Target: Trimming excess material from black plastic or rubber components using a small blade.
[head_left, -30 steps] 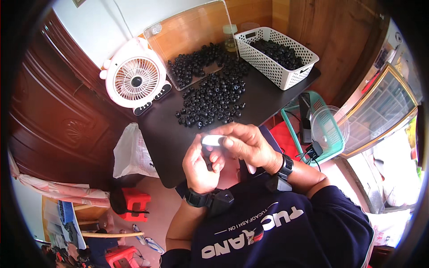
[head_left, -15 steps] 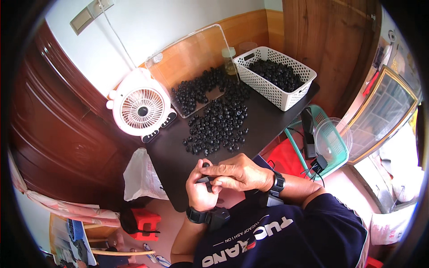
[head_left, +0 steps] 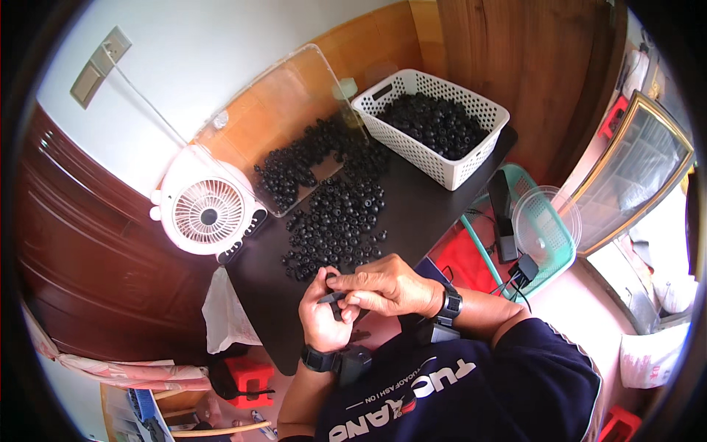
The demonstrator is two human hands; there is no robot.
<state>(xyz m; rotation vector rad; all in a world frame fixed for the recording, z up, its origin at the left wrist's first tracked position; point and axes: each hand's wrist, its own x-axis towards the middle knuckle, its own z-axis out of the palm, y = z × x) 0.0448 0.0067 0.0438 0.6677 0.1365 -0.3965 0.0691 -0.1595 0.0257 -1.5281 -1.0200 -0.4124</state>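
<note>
Close to the table's near edge, my two hands meet. My left hand (head_left: 324, 322) is closed, its fingertips around a small round black part (head_left: 331, 278). From the right, my right hand (head_left: 394, 287) reaches across with forefinger and thumb pinched beside that part. A thin dark piece (head_left: 331, 297) shows between the right fingers and the left palm; its kind is hard to make out. Just beyond my hands, a loose heap of similar round black parts (head_left: 335, 225) spreads on the dark table (head_left: 420, 214). More lie in a clear shallow tray (head_left: 318, 193) tipped up behind it.
A white perforated basket (head_left: 464, 173) full of black parts stands at the table's far right. At the left edge is a pink-and-white fan (head_left: 209, 214). A teal basket (head_left: 556, 258) with cables sits lower right. Red stools (head_left: 249, 381) and a white bag (head_left: 227, 313) are below left.
The view has shifted, so the table and its things sit further left. Both hands keep nearly the same grip on the small black part.
</note>
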